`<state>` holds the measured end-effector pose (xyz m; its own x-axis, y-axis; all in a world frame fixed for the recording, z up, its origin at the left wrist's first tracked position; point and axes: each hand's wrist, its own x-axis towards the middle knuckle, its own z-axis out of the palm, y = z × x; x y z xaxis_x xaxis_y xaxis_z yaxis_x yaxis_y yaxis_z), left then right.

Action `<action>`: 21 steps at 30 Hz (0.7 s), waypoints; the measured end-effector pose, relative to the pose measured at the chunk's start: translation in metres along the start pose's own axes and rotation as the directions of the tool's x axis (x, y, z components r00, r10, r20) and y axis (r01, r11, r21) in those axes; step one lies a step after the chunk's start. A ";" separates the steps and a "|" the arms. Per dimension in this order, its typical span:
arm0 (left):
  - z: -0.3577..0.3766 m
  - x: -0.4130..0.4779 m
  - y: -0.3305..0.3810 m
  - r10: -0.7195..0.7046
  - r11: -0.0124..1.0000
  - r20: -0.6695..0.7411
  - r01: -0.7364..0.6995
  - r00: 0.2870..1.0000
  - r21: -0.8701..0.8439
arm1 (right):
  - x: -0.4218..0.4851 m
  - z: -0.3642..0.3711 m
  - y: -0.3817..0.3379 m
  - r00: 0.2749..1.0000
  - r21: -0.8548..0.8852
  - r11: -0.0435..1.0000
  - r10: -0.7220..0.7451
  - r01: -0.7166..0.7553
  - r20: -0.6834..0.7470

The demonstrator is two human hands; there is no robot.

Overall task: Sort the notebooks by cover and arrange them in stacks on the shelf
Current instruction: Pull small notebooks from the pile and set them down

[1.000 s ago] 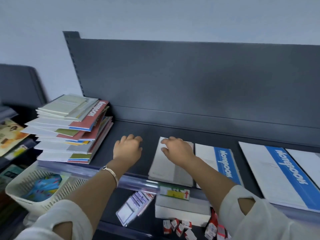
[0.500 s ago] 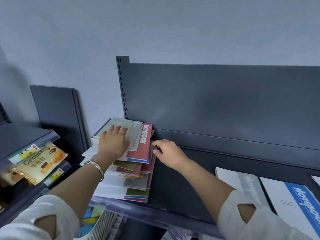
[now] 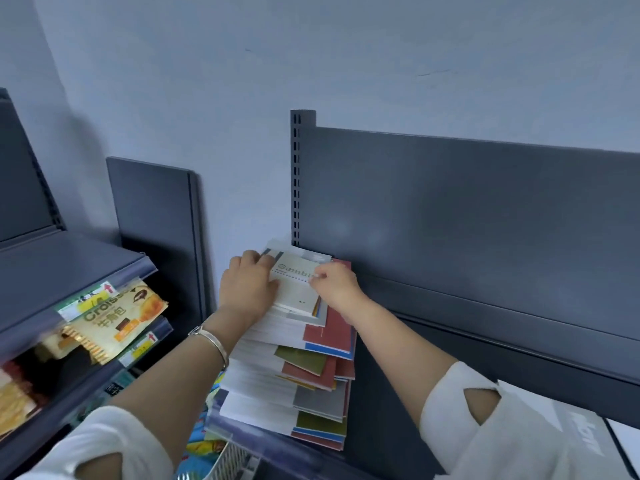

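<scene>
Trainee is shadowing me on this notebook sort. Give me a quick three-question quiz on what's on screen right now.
1. True or false: the left hand and the right hand both touch the cream notebook on top of the mixed stack.
2. Where on the shelf does that stack lie? A) at its left end, beside the slotted upright B) at its right end C) in the middle
3. Fill in: the bracelet is on the ___ wrist.
Key: 1 true; 2 A; 3 left.
</scene>
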<state>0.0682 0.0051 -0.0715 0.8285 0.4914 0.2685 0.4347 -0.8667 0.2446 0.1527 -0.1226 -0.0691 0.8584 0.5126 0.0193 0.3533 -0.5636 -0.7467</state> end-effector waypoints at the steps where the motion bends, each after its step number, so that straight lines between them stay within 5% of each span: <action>1: -0.003 0.003 -0.003 -0.052 0.999 -0.001 0.052 0.999 -0.001 | 0.006 0.002 -0.001 0.999 0.047 0.998 0.048 -0.048 -0.001; 6: -0.006 0.020 -0.011 -0.206 0.978 0.073 0.208 0.976 -0.024 | 0.019 0.012 0.002 0.976 0.168 0.961 0.214 -0.218 0.044; 9: -0.005 0.028 -0.018 -0.265 0.931 0.166 0.297 0.950 -0.214 | 0.023 0.015 0.008 0.974 0.165 0.960 0.214 -0.224 0.080; 13: -0.002 0.029 -0.038 -0.322 0.712 0.331 0.458 0.887 -0.533 | 0.024 0.015 0.019 0.955 0.362 0.886 0.293 -0.290 0.050; 17: -0.003 0.025 -0.037 -0.314 0.834 0.275 0.403 0.909 -0.378 | 0.016 0.012 0.026 0.936 0.459 0.842 0.346 -0.282 -0.059; 21: -0.008 0.007 -0.023 -0.136 0.991 -0.096 0.136 0.986 -0.001 | 0.005 0.009 0.027 0.926 0.507 0.831 0.347 -0.229 -0.149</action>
<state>0.0609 0.0289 -0.0676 0.7240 0.6104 0.3212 0.5434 -0.7916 0.2794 0.1634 -0.1295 -0.0953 0.9729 0.1827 -0.1417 -0.0917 -0.2577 -0.9619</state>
